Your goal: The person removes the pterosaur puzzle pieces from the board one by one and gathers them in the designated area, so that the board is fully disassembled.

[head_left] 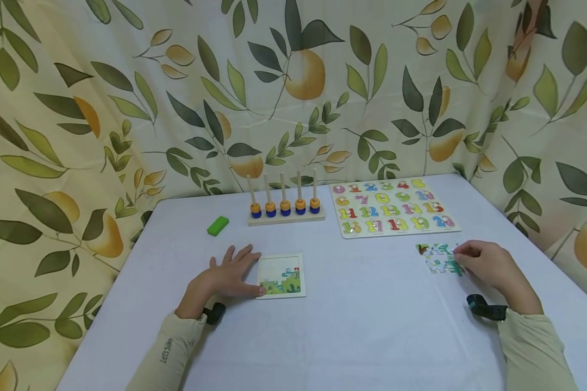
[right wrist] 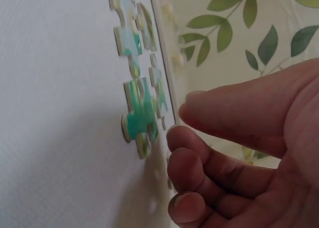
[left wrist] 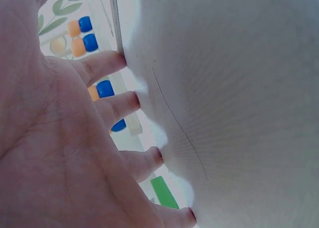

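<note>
A small puzzle board [head_left: 280,276] with a white border lies left of centre, its lower part filled with green pieces. My left hand [head_left: 229,273] rests beside it with fingers spread, the thumb on its lower left edge and the index fingertip by the upper left corner. Loose jigsaw pieces [head_left: 440,259] in white, green and teal lie on the right. Over their right side reaches my right hand [head_left: 489,266], thumb and fingers bent near each other. In the right wrist view, teal pieces [right wrist: 139,113] lie just past the fingertips, and no piece shows between thumb and index finger.
A wooden peg counter [head_left: 286,216] with orange and blue beads stands at the back. To its right lies a number puzzle board [head_left: 393,209], behind the loose pieces. A green block [head_left: 218,226] sits at the back left. Leaf-patterned cloth [head_left: 293,108] hangs behind the white table [head_left: 352,336].
</note>
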Demonstrator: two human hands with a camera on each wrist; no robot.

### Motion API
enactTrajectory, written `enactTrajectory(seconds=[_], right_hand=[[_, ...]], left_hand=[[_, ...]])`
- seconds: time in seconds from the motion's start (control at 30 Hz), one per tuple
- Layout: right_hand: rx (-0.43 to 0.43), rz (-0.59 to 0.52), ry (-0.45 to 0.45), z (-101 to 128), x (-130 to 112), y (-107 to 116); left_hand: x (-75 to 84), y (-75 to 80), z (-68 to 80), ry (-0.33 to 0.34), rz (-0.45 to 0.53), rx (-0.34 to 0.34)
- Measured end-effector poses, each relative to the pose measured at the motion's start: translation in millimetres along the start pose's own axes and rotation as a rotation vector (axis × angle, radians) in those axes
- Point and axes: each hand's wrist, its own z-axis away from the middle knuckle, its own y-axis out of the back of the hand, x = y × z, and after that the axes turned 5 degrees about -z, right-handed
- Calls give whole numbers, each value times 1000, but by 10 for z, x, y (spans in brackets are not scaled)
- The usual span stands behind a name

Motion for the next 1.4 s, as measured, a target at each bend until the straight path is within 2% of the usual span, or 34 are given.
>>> enactTrajectory(seconds=[0.17,0.6,0.73,1.1,1.4], right_hand=[[28,-44,4,14,-73,-22],[-8,-423,69,54,-378,-77],[-9,-493,112,31,-532,-144],[-41,-483,169,34,-998,-196],[-82,-453,284,-21,-1398,-319]], left_hand=[[-9,-3,-9,-4,4,1],[-40,-20,-17,-5,0,1],[-57,-26,-35,1,-14,5],[-76,-39,-66,1,-30,12],[-70,-44,-75,10,-31,-3]])
